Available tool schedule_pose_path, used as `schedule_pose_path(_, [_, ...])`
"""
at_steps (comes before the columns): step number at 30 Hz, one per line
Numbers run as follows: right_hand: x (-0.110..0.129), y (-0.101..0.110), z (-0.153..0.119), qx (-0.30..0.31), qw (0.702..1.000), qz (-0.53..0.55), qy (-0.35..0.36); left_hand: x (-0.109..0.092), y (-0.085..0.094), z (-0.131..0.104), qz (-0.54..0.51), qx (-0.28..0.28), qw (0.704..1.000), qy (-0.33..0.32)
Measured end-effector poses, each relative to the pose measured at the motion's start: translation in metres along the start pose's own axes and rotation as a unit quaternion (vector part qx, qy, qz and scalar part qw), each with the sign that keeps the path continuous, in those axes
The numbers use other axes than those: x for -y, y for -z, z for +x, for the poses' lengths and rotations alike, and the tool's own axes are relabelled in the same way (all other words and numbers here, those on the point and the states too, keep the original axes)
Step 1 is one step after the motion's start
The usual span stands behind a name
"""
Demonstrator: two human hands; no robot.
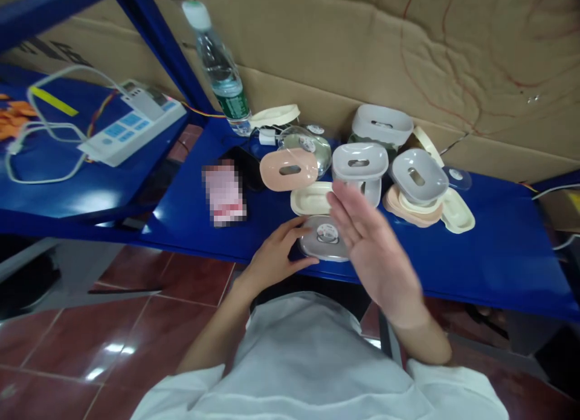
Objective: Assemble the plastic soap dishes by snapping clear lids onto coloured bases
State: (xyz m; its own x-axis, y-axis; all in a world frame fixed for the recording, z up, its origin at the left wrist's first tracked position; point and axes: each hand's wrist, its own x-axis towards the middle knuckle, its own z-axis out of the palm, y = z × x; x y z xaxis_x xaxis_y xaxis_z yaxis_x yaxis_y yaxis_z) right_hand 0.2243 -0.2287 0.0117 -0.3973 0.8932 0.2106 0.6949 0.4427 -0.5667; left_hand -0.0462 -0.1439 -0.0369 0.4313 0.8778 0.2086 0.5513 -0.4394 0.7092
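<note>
At the bench's near edge lies a grey oval soap dish (324, 246) with a clear top and a round label. My left hand (276, 255) grips its left end, thumb along the near side and fingers at the far side. My right hand (378, 251) is raised over the dish's right end, open with fingers stretched out, hiding that end. Just beyond is a cream tray (310, 199), partly covered by the right fingers. A peach oval piece with a slot (277, 169) and a grey slotted piece (352, 155) sit farther back.
More grey slotted pieces (420, 177) are stacked on peach and cream ones at the right. A water bottle (229, 84) stands at the back left near a black phone (247, 168) and a blurred pink item (224, 193). A power strip (131, 130) lies on the left shelf.
</note>
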Motion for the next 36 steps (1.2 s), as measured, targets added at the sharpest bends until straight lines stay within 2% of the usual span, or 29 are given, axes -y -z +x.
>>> schedule_pose_path(3, [-0.019, -0.007, 0.025, -0.011, 1.000, -0.021, 0.006, 0.001, 0.001, -0.002, -0.013, 0.002, 1.000, -0.020])
schedule_pose_path(5, [-0.029, -0.013, 0.032, -0.024, 0.999, -0.042, 0.010, 0.001, 0.003, -0.002, -0.002, 0.021, 0.999, -0.030])
schedule_pose_path(9, [-0.045, -0.012, 0.013, -0.061, 0.994, -0.091, 0.013, -0.002, 0.006, -0.001, 0.017, 0.042, 0.998, -0.043])
schedule_pose_path(14, [-0.070, 0.018, -0.039, -0.095, 0.986, -0.128, -0.040, -0.005, 0.002, 0.002, 0.071, -0.053, 0.996, -0.033])
schedule_pose_path(18, [-0.097, 0.045, -0.076, -0.149, 0.970, -0.171, -0.084, -0.005, -0.003, 0.002, 0.114, -0.099, 0.987, -0.048])
schedule_pose_path(22, [-0.146, 0.071, -0.107, -0.224, 0.935, -0.249, -0.116, -0.003, -0.007, 0.000, 0.122, -0.140, 0.981, -0.056])
schedule_pose_path(26, [-0.203, 0.099, -0.126, -0.272, 0.890, -0.344, -0.127, -0.002, -0.009, 0.000, 0.153, -0.197, 0.968, -0.014])
schedule_pose_path(28, [-0.221, 0.110, -0.130, -0.291, 0.873, -0.370, -0.129, -0.002, -0.010, 0.001, 0.164, -0.199, 0.966, -0.002])
schedule_pose_path(30, [-0.225, 0.116, -0.130, -0.321, 0.860, -0.372, -0.137, -0.002, -0.010, 0.002, 0.170, -0.160, 0.972, -0.010])
schedule_pose_path(32, [-0.212, 0.113, -0.122, -0.375, 0.845, -0.354, -0.143, -0.002, -0.011, 0.004, 0.181, -0.111, 0.977, -0.025])
schedule_pose_path(34, [-0.184, 0.100, -0.103, -0.459, 0.822, -0.311, -0.134, -0.003, -0.011, 0.005, 0.192, -0.087, 0.977, -0.030])
schedule_pose_path(36, [-0.146, 0.077, -0.072, -0.521, 0.814, -0.235, -0.107, -0.004, -0.012, 0.005, 0.188, -0.091, 0.977, -0.032])
